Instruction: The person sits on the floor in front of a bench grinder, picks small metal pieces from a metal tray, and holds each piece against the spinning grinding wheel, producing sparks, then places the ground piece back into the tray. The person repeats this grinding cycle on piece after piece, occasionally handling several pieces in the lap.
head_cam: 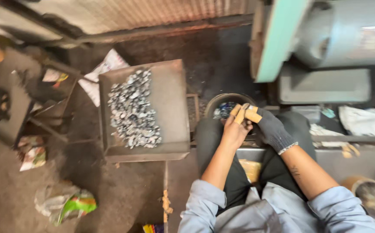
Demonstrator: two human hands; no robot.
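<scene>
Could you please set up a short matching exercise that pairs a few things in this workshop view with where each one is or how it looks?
Things:
1. small grey metal pieces
2. right hand
3. round dark bowl
4. crumpled green wrapper

Descriptions:
A. lying on the floor at lower left
B. covered by a dark knit glove
C. heaped on the flat metal tray
D. just beyond the bare left hand, beside the tray

Pairs: 1-C, 2-B, 3-D, 4-A
</scene>
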